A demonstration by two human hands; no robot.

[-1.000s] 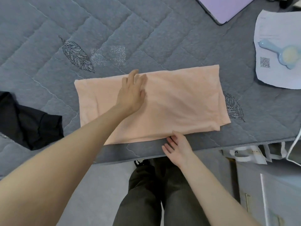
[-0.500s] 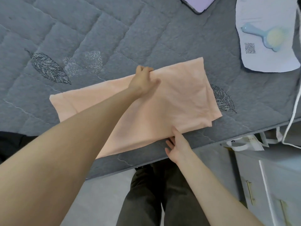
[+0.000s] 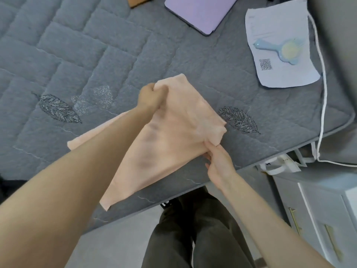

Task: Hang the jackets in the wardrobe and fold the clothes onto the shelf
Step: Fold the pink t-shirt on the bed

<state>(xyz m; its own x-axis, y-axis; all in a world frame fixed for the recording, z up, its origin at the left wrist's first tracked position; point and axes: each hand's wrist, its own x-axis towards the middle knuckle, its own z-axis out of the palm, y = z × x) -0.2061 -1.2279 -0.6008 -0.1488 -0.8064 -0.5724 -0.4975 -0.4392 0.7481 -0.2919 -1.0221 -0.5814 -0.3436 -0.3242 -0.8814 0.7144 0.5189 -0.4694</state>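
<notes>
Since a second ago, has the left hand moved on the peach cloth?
Yes. The left hand left the flat peach cloth and now grips its far edge, lifting it up and rightward, toward the embroidered leaf on the grey mattress.

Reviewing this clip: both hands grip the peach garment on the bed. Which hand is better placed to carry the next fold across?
Probably the left hand. It grips the far edge of the peach garment, bunched and lifted off the grey quilt. The right hand pinches the near corner by the bed edge, suited to anchoring.
</notes>
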